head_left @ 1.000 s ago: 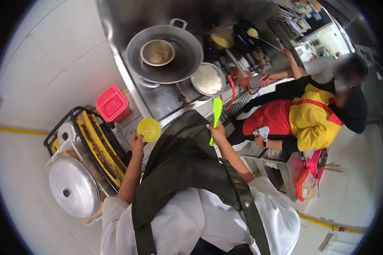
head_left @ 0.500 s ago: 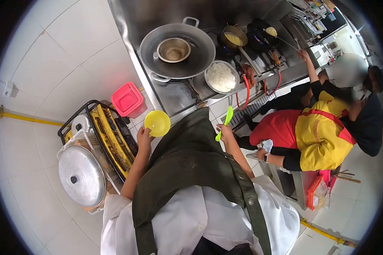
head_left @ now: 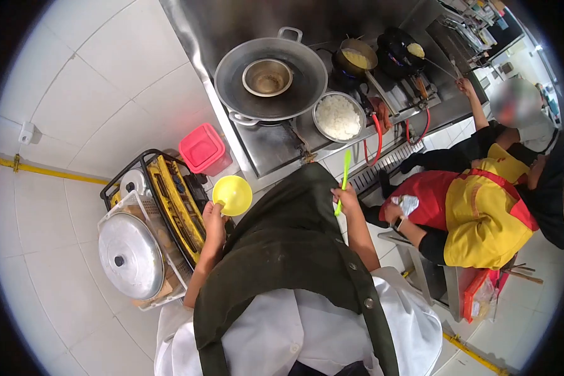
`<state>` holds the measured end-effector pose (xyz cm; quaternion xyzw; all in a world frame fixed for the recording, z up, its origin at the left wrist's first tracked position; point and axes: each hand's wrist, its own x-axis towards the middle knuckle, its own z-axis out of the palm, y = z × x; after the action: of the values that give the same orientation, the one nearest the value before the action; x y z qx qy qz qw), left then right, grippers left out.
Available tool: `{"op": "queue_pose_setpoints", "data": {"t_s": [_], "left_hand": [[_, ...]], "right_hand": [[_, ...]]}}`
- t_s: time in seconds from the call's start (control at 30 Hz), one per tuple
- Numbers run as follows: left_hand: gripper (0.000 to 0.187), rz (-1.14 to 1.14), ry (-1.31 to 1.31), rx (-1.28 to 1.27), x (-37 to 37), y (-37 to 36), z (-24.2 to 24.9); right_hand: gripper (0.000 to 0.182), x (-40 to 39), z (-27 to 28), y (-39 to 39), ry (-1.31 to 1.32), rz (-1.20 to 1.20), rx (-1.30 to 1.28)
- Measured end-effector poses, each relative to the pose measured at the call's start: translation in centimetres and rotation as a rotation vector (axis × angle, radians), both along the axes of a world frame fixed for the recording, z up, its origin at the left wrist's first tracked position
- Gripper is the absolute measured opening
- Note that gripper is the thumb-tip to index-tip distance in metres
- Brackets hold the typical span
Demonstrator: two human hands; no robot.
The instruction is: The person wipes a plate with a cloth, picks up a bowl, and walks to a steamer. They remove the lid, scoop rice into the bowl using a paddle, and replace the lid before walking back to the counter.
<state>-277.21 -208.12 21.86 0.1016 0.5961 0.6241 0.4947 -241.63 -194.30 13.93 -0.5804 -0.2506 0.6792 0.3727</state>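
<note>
Hidden and cut off
Green spatula (head_left: 343, 180) seen edge-on — blade shape unclear; its handle end is buried in the right hand (head_left: 348, 200) — co-worker's face blurred.

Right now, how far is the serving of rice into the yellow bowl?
Done: both tools are picked up. The left hand holds the yellow bowl, which looks empty; the right hand holds the green spatula. Left: the pan of rice on the steel counter looks full, apparently unscooped.

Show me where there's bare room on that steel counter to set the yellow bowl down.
The steel counter is bare in front of the wok, left of the rice bowl. Beyond the rice it is crowded with pans and red hoses. The left hand holds the yellow bowl.
</note>
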Motion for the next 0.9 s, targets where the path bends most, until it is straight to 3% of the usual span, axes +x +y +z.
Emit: {"op": "queue_pose_setpoints", "data": {"t_s": [0.03, 0.07, 0.13, 0.23, 0.33, 0.4, 0.47, 0.57, 0.6, 0.67, 0.73, 0.77, 0.83, 0.87, 0.9], "left_hand": [[0.005, -0.008, 0.005, 0.002, 0.0, -0.2, 0.1], [0.005, -0.019, 0.01, 0.002, 0.0, -0.4, 0.1], [0.005, -0.015, 0.014, -0.009, 0.2, -0.2, -0.1], [0.005, -0.035, 0.012, -0.009, -0.1, -0.3, -1.0], [0.005, -0.023, 0.0, -0.043, 1.3, 1.1, -0.5], [0.006, -0.009, -0.013, -0.054, 2.4, 2.9, -0.8], [0.01, -0.059, 0.049, -0.099, 3.4, 5.0, -1.0], [0.012, -0.11, 0.204, -0.129, 5.6, 8.4, -1.2], [0.011, -0.084, 0.192, -0.127, 6.2, 9.1, -1.9], [0.006, 0.011, 0.107, -0.135, 8.9, 11.3, -1.9], [0.01, -0.003, 0.088, -0.144, 10.5, 12.3, -2.4], [0.013, 0.014, 0.112, -0.157, 11.6, 12.8, -2.2], [0.027, 0.053, 0.067, -0.148, 12.2, 13.1, -3.0], [0.03, 0.108, 0.048, -0.191, 12.4, 13.4, -2.8], [0.033, 0.161, 0.024, -0.238, 12.7, 13.4, -2.6]], "right_hand": [[0.018, 2.3, -5.1, -0.3, -0.685, 0.144, 0.065], [0.017, 3.9, -7.7, -1.5, -1.296, 0.284, 0.337], [0.015, 4.9, -9.3, -3.0, -1.354, 0.12, 0.282], [0.013, 3.5, -1.3, -2.6, -0.106, 0.204, -0.046], [0.015, 3.5, -0.6, -0.6, -0.619, 0.079, 0.249], [0.019, 3.4, 1.1, 1.1, -1.144, -0.03, 0.428], [0.018, 4.6, 0.4, 2.3, -1.234, -0.06, 0.491], [0.017, 7.5, 1.5, 4.7, -0.55, 0.23, 0.288], [0.023, 7.9, 2.6, 5.5, -0.186, 0.264, 0.252], [0.025, 6.7, 6.6, 7.8, 0.154, 0.212, 0.219], [0.024, 5.8, 6.1, 9.8, 0.36, 0.355, 0.17], [0.024, 5.2, 6.9, 10.3, 0.482, 0.488, 0.004], [0.024, 4.1, 8.8, 11.3, 0.674, 0.965, -0.036], [0.019, 3.2, 7.5, 11.0, 0.969, 1.03, -0.168], [0.018, 3.1, 6.6, 10.8, 0.869, 1.062, -0.187]]}}
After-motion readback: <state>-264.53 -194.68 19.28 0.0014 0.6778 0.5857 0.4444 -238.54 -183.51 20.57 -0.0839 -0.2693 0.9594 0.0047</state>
